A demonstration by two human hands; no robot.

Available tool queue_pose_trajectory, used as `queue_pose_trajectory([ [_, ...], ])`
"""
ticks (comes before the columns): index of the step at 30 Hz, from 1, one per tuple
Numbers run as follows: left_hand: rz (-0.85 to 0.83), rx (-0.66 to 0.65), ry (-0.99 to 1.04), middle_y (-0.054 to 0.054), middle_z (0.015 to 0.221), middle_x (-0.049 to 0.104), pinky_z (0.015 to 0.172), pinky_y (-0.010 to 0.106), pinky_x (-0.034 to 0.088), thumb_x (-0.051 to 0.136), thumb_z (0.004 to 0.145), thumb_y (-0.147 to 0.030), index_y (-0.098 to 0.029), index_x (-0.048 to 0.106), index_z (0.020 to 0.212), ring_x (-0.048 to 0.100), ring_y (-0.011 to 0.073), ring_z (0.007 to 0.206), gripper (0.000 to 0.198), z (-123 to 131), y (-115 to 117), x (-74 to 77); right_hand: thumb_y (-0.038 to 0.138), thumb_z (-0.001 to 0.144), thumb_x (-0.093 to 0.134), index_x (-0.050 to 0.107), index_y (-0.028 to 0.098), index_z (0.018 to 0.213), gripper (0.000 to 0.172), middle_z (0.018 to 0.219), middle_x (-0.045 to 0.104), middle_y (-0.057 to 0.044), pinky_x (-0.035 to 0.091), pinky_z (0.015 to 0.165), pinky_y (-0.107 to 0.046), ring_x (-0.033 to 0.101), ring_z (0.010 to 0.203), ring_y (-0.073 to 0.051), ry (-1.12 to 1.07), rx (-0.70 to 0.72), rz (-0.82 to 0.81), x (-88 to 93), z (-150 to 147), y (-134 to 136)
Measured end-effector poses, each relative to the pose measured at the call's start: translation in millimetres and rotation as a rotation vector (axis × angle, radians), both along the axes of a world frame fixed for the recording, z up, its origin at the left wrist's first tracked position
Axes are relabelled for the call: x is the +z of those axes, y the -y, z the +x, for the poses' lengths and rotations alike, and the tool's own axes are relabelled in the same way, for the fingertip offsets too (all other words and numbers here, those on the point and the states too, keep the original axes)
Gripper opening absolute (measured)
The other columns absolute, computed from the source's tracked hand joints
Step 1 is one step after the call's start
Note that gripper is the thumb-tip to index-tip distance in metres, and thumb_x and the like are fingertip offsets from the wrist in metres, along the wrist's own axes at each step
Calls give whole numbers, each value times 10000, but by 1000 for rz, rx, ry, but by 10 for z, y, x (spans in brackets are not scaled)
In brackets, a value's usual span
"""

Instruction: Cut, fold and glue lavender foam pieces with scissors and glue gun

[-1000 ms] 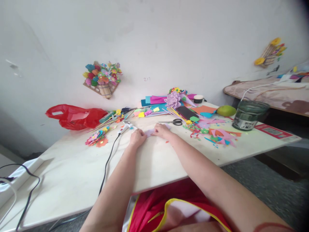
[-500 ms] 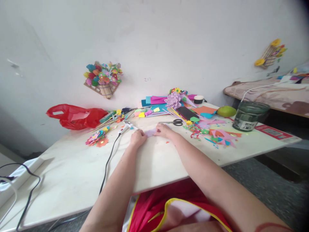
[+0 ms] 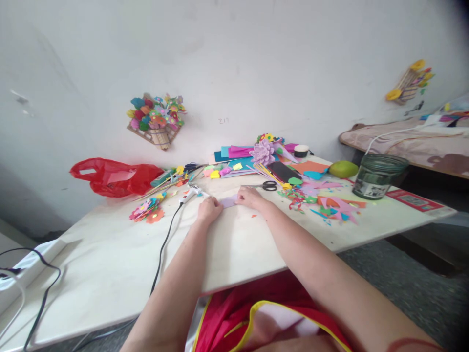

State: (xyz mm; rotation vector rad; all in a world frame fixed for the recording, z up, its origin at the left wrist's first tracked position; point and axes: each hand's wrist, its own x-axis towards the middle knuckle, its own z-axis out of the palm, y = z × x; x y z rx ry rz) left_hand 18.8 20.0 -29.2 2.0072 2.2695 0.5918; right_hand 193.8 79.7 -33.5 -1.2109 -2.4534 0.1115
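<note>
Your left hand (image 3: 210, 210) and right hand (image 3: 249, 197) each grip an end of the lilac piece (image 3: 229, 201), which sits between them at the tabletop (image 3: 236, 254). Scissors (image 3: 269, 186) lie just beyond your right hand.

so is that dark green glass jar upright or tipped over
Upright: the dark green glass jar stands on its base, round rim uppermost.
</note>
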Motion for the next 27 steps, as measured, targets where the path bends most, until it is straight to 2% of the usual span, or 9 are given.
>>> queue_pose_trajectory([
  [5,18,-7,18,50,825,638,694,270,412,542,678,-275,-196,564,709,573,187,810,88,-8,7,-5,423,707,625,632,193,720,231,995,578,-78,350,820,-311,481,974,-231,19,-60,27,-29,18,-17],
  [11,66,-47,35,36,919,627,777,289,403,559,675,-220,-214,562,850,520,199,930,175,-12,17,-12,404,710,629,587,202,972,333,1121,531,-71,314,904,-327,435,1056,-223,-9,-54,29,-55,17,-25],
  [16,49,-73,-26,34,972,615,855,342,381,515,713,-207,-226,613,849,471,228,1007,169,21,20,-2,382,739,607,618,219,951,268,1218,480,-62,267,948,-348,381,1126,-235,45,-16,78,-17,-3,18],
  [19,37,-89,-44,19,980,616,874,346,377,484,734,-195,-253,642,882,471,218,1014,224,22,17,-8,383,778,557,613,229,980,260,1205,491,-59,286,928,-349,393,1110,-228,87,-11,92,-7,-18,49],
  [23,24,-165,-91,9,1020,603,889,349,364,421,776,-192,-324,642,999,480,207,1004,340,3,9,-24,374,808,512,535,265,1138,348,1237,474,-43,288,939,-344,394,1127,-214,95,-1,57,-45,-38,34],
  [27,-13,-233,-199,20,1062,577,879,387,353,359,810,-195,-357,635,1023,483,228,988,384,-3,18,-17,358,840,449,467,282,1237,405,1343,384,-39,264,976,-360,344,1200,-234,118,15,-20,-108,-59,-35],
])
